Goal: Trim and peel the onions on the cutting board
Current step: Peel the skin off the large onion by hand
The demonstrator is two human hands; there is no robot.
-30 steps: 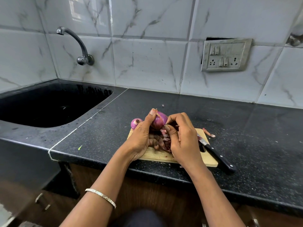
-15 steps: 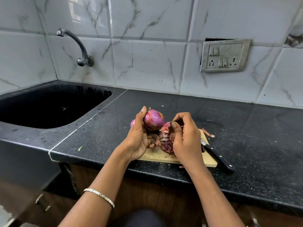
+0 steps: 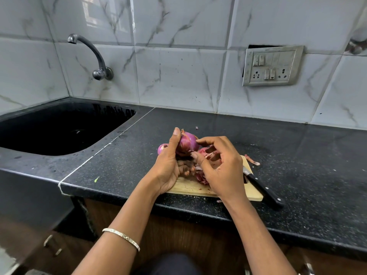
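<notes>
Currently, your left hand (image 3: 170,165) gripped a glossy round purple onion (image 3: 187,142) above the wooden cutting board (image 3: 190,188); your right hand (image 3: 220,167), beside it, pinched papery skin (image 3: 193,153) at its base.

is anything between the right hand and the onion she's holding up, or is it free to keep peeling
Nothing visible stands between them. The left hand holds the onion above the cutting board, and the right hand is already at it, fingertips at its lower side. The knife lies off to the right.
</notes>
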